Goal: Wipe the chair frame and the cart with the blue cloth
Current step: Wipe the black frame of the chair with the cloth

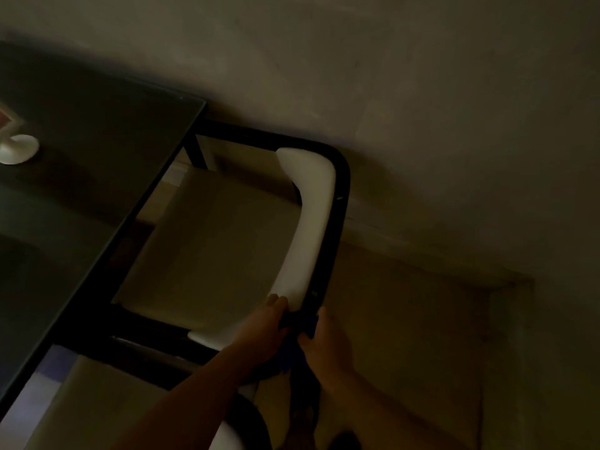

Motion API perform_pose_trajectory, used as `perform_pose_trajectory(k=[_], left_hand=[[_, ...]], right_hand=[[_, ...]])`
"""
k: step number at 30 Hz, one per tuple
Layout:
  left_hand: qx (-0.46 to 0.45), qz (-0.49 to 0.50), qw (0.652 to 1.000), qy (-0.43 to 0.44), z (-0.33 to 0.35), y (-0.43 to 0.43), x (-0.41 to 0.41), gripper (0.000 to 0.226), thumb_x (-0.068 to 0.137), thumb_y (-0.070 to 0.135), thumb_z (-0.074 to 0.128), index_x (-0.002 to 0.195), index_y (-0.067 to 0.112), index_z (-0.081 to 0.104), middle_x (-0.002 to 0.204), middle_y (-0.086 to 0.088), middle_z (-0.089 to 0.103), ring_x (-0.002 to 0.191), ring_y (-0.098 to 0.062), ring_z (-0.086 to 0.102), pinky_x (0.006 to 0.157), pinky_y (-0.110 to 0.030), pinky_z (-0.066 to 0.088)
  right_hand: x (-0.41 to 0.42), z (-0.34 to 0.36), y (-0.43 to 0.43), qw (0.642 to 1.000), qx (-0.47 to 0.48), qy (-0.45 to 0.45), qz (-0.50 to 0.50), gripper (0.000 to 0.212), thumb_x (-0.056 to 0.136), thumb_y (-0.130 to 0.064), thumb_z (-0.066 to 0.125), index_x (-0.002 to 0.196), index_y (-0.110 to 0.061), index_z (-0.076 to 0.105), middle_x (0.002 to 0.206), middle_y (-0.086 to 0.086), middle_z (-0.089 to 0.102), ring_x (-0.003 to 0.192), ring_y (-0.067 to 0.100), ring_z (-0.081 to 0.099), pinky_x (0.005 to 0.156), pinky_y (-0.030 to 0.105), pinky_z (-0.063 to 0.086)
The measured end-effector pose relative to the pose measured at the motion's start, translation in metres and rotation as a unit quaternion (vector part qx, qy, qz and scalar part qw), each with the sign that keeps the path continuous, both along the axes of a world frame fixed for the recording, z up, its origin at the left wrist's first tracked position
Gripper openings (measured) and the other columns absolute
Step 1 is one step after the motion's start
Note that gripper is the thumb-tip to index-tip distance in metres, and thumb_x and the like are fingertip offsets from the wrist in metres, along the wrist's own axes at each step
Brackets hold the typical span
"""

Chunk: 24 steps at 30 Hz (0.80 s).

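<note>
The room is dim. A chair with a black tubular frame (341, 203) and a white padded backrest (313, 216) stands pushed in under a dark glass table. Its pale seat (214, 251) shows between table edge and backrest. Both my hands meet at the near end of the backrest. My left hand (263, 332) grips the chair there, its fingers over the backrest end. My right hand (328, 345) presses the blue cloth (297, 352) against the black frame tube. Only a small dark-blue fold of cloth shows between the hands. No cart can be seen.
The dark glass table (81, 164) fills the left side, with a white stand base (18, 149) on it. A second chair's white and black parts (227, 433) sit at the bottom. A plain wall (422, 92) and beige floor (422, 319) lie to the right.
</note>
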<state>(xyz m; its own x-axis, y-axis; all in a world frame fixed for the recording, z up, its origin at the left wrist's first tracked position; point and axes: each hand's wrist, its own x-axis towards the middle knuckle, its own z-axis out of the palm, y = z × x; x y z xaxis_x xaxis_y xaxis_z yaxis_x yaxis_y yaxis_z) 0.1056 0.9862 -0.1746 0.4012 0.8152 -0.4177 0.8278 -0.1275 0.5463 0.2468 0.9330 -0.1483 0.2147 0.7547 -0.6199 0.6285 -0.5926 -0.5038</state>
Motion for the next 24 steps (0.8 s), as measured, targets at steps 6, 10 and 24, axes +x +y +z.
perform_pose_trajectory(k=[6, 10, 24], left_hand=[[0.005, -0.029, 0.999, -0.042, -0.015, 0.013, 0.007, 0.026, 0.088, 0.038, 0.056, 0.085, 0.028, 0.032, 0.09, 0.009, 0.036, 0.07, -0.011, 0.041, 0.059, -0.025, 0.031], [0.006, -0.007, 0.998, -0.063, -0.016, 0.029, 0.02, 0.026, 0.087, 0.032, 0.058, 0.087, 0.022, 0.035, 0.093, 0.004, 0.043, 0.07, -0.012, 0.043, 0.057, -0.024, 0.028], [0.035, 0.04, 0.997, -0.048, -0.015, 0.133, 0.09, 0.026, 0.089, 0.03, 0.058, 0.098, 0.013, 0.041, 0.101, -0.008, 0.053, 0.082, -0.025, 0.056, 0.062, -0.032, 0.036]], right_hand=[[0.0, -0.007, 0.009, 0.998, 0.031, -0.028, -0.047, 0.055, 0.092, -0.03, 0.059, 0.14, -0.012, 0.036, 0.136, 0.006, 0.051, 0.122, 0.02, 0.053, 0.098, 0.032, 0.047], [0.008, -0.009, 0.023, 0.996, 0.048, -0.042, -0.057, 0.053, 0.094, -0.029, 0.057, 0.139, -0.011, 0.037, 0.135, 0.008, 0.052, 0.12, 0.021, 0.054, 0.098, 0.034, 0.047], [0.067, -0.014, 0.138, 0.992, 0.086, -0.079, -0.041, 0.049, 0.093, -0.027, 0.056, 0.136, -0.011, 0.037, 0.127, 0.01, 0.056, 0.109, 0.029, 0.059, 0.089, 0.046, 0.051]])
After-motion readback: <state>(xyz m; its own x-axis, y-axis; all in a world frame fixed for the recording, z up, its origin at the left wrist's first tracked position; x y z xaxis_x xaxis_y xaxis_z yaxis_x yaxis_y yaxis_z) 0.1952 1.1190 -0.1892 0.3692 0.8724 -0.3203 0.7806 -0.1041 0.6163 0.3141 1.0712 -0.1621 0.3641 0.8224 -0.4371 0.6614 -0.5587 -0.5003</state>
